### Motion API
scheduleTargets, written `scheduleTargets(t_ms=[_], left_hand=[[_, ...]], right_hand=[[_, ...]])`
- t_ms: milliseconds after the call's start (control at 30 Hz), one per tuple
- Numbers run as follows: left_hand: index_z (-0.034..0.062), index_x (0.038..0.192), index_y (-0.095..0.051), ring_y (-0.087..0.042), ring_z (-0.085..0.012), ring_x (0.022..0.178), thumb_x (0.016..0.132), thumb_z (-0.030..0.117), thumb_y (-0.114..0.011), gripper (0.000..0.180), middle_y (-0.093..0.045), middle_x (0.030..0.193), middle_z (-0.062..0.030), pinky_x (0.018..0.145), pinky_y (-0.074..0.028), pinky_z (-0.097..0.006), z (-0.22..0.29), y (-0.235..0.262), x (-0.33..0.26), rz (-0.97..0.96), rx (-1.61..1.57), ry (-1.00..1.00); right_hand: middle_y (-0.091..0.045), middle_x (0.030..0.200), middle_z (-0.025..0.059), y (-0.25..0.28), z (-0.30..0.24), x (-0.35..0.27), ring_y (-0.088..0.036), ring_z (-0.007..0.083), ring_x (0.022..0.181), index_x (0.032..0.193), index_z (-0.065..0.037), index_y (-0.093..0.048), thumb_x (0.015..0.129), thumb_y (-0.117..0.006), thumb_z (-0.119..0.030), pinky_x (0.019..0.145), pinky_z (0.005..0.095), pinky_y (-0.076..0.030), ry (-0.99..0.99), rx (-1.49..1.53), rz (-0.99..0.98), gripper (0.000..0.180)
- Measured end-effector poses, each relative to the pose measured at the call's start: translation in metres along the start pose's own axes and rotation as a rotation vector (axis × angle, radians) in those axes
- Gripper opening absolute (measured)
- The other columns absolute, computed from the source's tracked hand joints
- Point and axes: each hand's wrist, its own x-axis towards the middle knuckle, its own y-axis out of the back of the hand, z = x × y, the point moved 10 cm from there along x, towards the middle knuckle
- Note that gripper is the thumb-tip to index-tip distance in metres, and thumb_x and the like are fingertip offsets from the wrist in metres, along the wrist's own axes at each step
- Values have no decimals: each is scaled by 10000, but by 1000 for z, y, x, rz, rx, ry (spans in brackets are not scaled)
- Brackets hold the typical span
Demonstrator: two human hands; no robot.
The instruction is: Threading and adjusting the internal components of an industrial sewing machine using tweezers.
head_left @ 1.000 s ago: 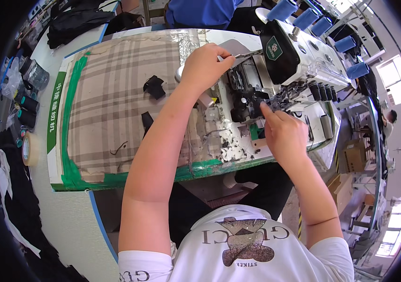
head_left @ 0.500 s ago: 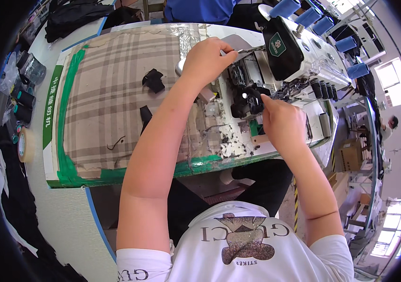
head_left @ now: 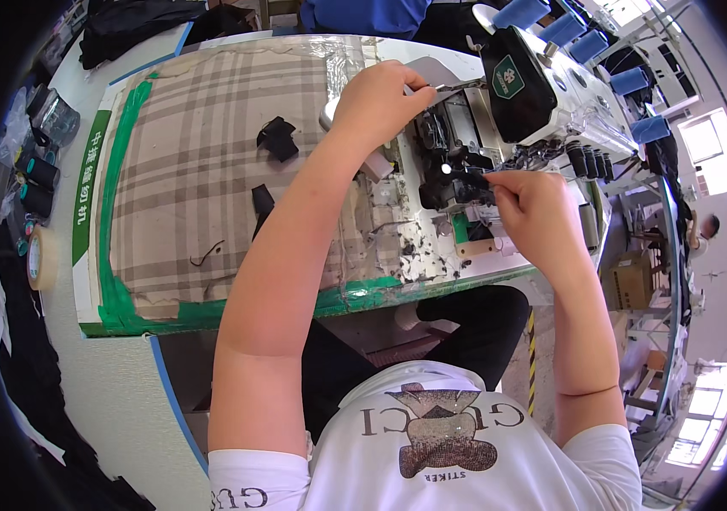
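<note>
The sewing machine (head_left: 568, 111) stands at the right, with a black rounded cover (head_left: 517, 83) and a dark mechanism (head_left: 457, 175) at its working end. My left hand (head_left: 383, 100) is closed in a pinch left of the mechanism. A slim metal piece (head_left: 459, 88) runs from near its fingertips towards the black cover; I cannot tell whether the hand holds it. My right hand (head_left: 542, 213) is closed too, thumb and forefinger together at the right side of the mechanism. Whatever lies between those fingertips is too dark and small to name.
Black fabric scraps (head_left: 278, 139) lie on the plaid-covered table (head_left: 184, 187), edged with green tape (head_left: 125, 170). Blue thread cones (head_left: 564, 30) stand behind the machine. At the left are a tape roll (head_left: 40, 258) and a clear plastic jar (head_left: 58, 121). A person in blue (head_left: 363, 15) sits beyond the table.
My right hand has drawn slightly to the right, its fingers now pinched beside the mechanism. My left hand has shifted only a little, and the whole view has tilted slightly.
</note>
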Motion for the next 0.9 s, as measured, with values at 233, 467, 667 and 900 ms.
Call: scheduleTargets(t_ms=[233,467,667,900], left_hand=[[46,964,-740,-658,-201,773,856,343,-671,324,-672,929,-68,713,-514,-332,-1,0,-1,-2,-2,8],[37,962,-737,-651,-193,764,858,334,-677,320,-664,917,-66,692,-512,-326,4,-2,2,-9,-33,-5],[29,962,-735,-629,-190,743,857,309,-685,304,-658,906,-67,688,-502,-324,-3,-1,2,15,-57,-32],[97,899,-711,-636,-266,803,857,138,-682,65,-640,921,-64,710,-529,-381,59,32,-61,426,102,-425]], right_hand=[[-675,760,201,14,-4,-12,-665,360,708,945,-31,-747,808,-588,-92,678,419,-535,-109,57,-141,219],[-687,804,187,6,6,8,-671,376,768,960,-81,-754,822,-595,-142,712,451,-545,-65,-157,114,220],[-637,695,207,26,-15,-18,-646,360,659,938,10,-729,801,-600,-88,634,422,-511,34,76,-66,212],[-583,621,208,35,8,-41,-591,302,531,962,31,-720,817,-607,-48,547,357,-461,-105,219,-144,201]])
